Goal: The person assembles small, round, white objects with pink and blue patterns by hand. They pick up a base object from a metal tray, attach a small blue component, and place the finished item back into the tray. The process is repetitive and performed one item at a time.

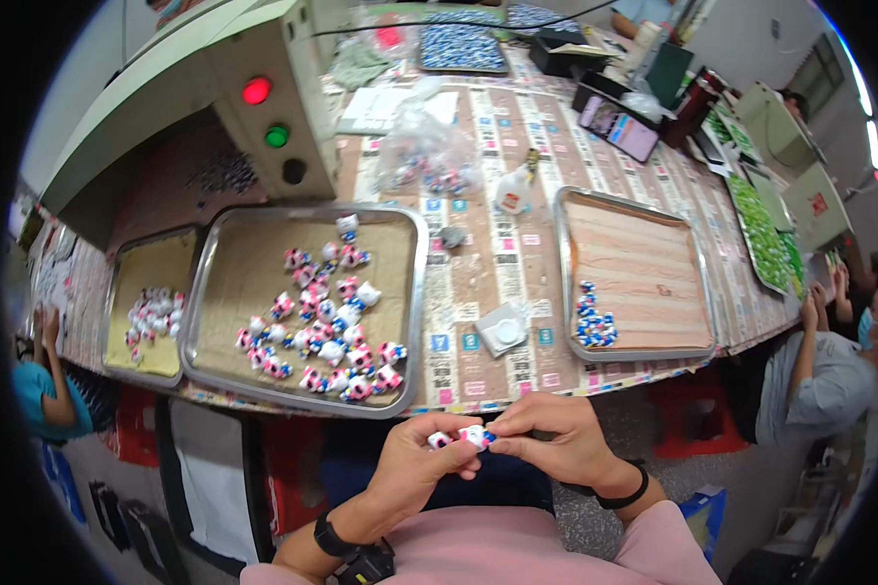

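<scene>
Just off the table's front edge, my left hand [415, 460] and my right hand [556, 437] meet over a small toy figurine [474, 435] with a white head and pink and blue parts. Fingers of both hands pinch it. A second white and dark-pink piece [439, 441] sits in my left fingers. To the left, a large metal tray [205, 327] bears many similar figurines [327, 317] in white, pink and blue. On the right, a metal tray lined with pinkish cloth [644, 273] has a small cluster of blue, white and pink figurines [595, 320] in its near left corner.
A smaller tray [117, 336] with white pieces adjoins the large one. Behind it rises a machine housing [298, 97] with red and green lights. A white bottle [513, 190], a plastic bag [424, 146], a propped phone [619, 129] and a square white item [503, 330] occupy the table. People sit at both sides.
</scene>
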Available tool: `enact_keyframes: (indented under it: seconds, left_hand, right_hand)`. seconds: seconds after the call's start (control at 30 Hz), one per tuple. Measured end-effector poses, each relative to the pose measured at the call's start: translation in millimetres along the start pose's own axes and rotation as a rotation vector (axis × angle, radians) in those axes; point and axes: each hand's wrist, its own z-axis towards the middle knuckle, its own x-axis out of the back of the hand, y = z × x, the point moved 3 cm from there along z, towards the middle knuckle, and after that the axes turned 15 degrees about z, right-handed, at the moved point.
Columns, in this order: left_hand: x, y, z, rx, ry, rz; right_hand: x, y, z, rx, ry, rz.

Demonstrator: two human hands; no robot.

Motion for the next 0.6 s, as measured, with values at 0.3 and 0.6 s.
enact_keyframes:
  seconds: [0.3,0.6]
  left_hand:
    - [6.8,0.0,-1.3,0.019,-0.101,-0.308]
    - [6.7,-11.5,-10.0,0.03,-0.226,-0.376]
  right_hand:
    - [154.8,0.5,23.6,-0.086,0.523,0.014]
    - [252.4,48.8,92.9,-0.368,0.588,0.01]
